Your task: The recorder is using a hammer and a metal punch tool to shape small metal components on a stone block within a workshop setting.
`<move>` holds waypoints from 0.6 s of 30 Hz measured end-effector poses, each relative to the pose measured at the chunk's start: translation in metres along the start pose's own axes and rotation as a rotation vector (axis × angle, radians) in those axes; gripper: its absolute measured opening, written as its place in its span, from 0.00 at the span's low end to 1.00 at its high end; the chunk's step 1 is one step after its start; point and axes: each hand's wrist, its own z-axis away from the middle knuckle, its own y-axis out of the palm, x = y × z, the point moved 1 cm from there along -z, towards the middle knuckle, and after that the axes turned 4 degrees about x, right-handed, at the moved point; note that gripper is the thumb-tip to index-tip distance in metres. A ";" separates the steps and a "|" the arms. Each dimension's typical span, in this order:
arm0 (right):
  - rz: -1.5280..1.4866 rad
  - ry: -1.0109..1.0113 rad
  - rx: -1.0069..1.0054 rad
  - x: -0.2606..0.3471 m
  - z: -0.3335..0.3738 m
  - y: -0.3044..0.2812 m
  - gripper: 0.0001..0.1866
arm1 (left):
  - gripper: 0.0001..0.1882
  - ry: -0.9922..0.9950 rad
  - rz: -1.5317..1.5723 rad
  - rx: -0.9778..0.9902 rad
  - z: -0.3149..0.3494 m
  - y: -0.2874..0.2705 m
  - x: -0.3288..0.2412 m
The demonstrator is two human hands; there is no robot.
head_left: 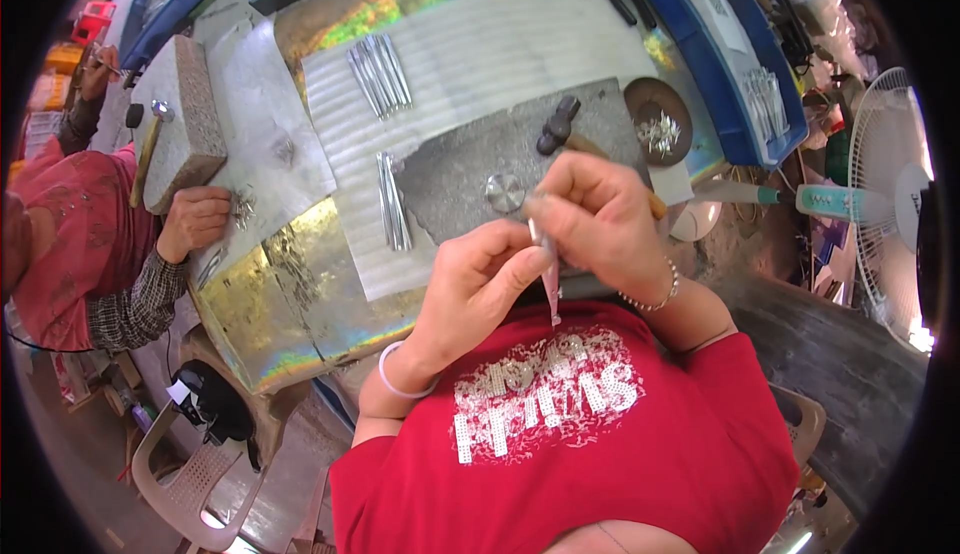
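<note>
My left hand point(470, 289) is closed, its thumb and forefinger pinching a slim, pale pinkish-silver tapered piece point(552, 289) that points down toward my shirt. Right beside it, my right hand point(608, 222) is pinched at the upper end of that piece; what its fingertips hold is hidden. Both hands are over the near edge of a grey stone slab point(450, 159). On the slab are a round shiny metal disc point(505, 192) and a dark-headed hammer point(558, 124), whose wooden handle runs behind my right hand.
Bundles of silver strips point(380, 76) lie on white foam sheeting point(470, 39). A brown dish point(640, 94) holds small metal pieces. A blue tray point(720, 59) and a fan point(890, 204) stand right. At left, a co-worker's hand point(195, 219) rests near a stone block point(185, 124).
</note>
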 end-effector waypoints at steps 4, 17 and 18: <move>0.057 0.017 0.101 0.009 -0.006 0.003 0.05 | 0.05 0.057 0.084 -0.049 -0.004 -0.001 -0.013; 1.584 -0.190 -0.196 0.026 -0.211 -0.193 0.13 | 0.06 0.153 0.720 -0.261 -0.019 -0.028 -0.025; 1.601 -0.166 -0.222 0.020 -0.208 -0.193 0.10 | 0.07 0.191 0.785 -0.293 -0.020 -0.026 -0.026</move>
